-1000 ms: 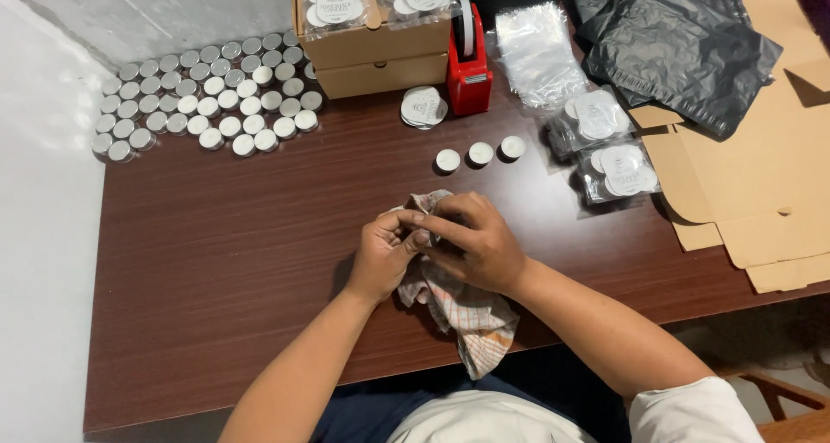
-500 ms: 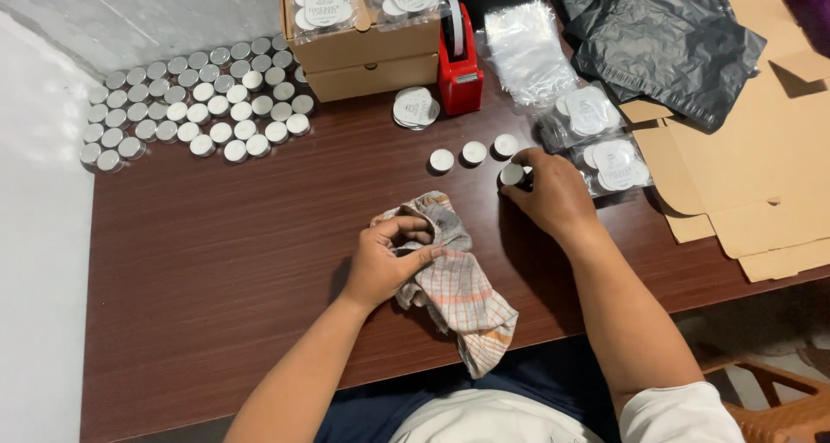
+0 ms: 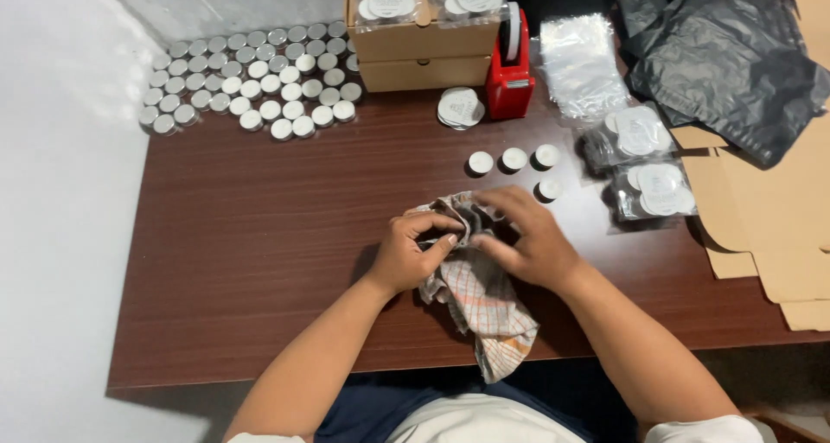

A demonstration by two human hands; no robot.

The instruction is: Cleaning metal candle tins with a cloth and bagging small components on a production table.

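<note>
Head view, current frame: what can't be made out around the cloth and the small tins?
- Whether the left hand and right hand hold a tin inside the checked cloth: folds and fingers cover it.
- Printing on the round lids in the clear bags: too small, glare from plastic.
- Flat cardboard: cut off by the right edge.
- Contents of the cardboard box: cut off by the top edge.

We note a dark wooden bench (image 3: 259, 235); silver round tins (image 3: 251, 80) massed at its far left corner, a red tape dispenser (image 3: 510, 76) beside cardboard boxes (image 3: 419, 54), black plastic bags (image 3: 726, 54) far right.
</note>
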